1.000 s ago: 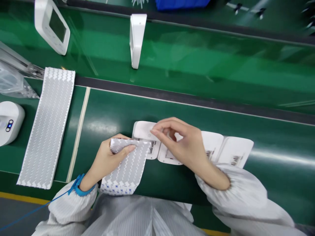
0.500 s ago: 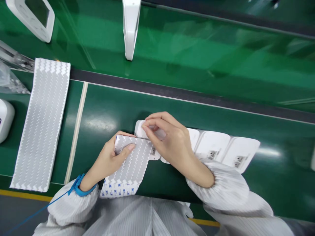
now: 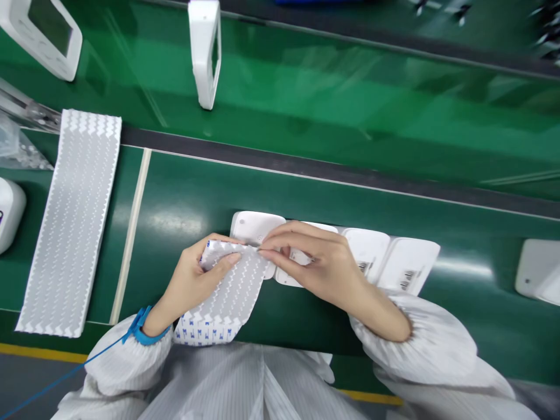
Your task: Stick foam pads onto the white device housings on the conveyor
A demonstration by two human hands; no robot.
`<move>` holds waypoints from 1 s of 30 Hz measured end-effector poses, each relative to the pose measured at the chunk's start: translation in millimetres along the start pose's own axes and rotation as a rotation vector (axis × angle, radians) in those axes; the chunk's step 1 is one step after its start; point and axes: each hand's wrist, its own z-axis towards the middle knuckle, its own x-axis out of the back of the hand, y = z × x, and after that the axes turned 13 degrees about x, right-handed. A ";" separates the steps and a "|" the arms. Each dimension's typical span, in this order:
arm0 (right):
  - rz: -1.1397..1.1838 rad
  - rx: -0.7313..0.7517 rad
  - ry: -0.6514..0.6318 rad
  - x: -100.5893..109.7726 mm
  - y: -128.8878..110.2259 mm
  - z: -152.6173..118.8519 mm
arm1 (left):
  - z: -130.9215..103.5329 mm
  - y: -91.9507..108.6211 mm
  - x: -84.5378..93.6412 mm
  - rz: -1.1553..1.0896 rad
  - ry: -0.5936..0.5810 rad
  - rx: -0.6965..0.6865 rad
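Note:
My left hand [image 3: 189, 285] grips the top of a grey zigzag-patterned sticker sheet [image 3: 223, 294] that hangs over the bench's front edge. My right hand [image 3: 319, 265] pinches at that sheet's upper right corner with thumb and forefinger; whether a sticker is between them I cannot tell. Under both hands lies a row of white device shells [image 3: 385, 259], backs up, with barcode labels. The leftmost shell [image 3: 256, 227] shows above my fingers.
A second zigzag sheet [image 3: 72, 219] lies at the left. Two white devices [image 3: 205, 52] [image 3: 41, 35] stand on the green conveyor beyond the dark rail. Another white shell [image 3: 538, 271] sits at the right edge, and a white unit [image 3: 9, 213] at the far left.
My right hand has dropped from the leftmost shell to the sticker sheet's corner. The devices on the conveyor have shifted left, and a white shell has come into view at the right edge.

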 end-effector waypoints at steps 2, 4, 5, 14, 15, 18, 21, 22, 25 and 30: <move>0.022 0.015 0.005 1.4 0.3 -6.0 | -0.8 3.5 -4.0 0.007 -0.013 -0.003; 0.024 -0.025 0.046 2.0 1.9 -9.8 | -1.3 7.5 -8.7 0.012 -0.019 0.016; 0.011 -0.072 0.094 2.3 3.2 -11.0 | -1.4 9.6 -11.2 0.015 -0.022 0.031; -0.181 -0.236 0.249 -1.7 17.9 -15.7 | 0.7 14.4 -27.6 0.125 -0.132 0.052; -0.200 -0.225 0.245 -3.0 17.6 -16.2 | 0.5 13.5 -27.8 0.137 -0.137 0.053; -0.262 -0.182 0.221 -5.9 15.6 -16.7 | -0.3 12.6 -27.8 0.159 -0.158 0.067; -0.386 -0.091 0.175 -6.3 16.2 -15.0 | -0.4 13.8 -27.1 0.171 -0.187 0.078; -0.433 -0.059 0.156 -5.5 17.3 -14.0 | -0.3 14.3 -26.7 0.174 -0.196 0.078; -0.495 -0.030 0.156 0.7 20.3 -11.0 | 0.4 15.3 -25.9 0.176 -0.212 0.071; -0.192 -0.102 0.219 14.6 10.7 -15.7 | -0.7 16.1 -28.4 0.159 -0.215 0.045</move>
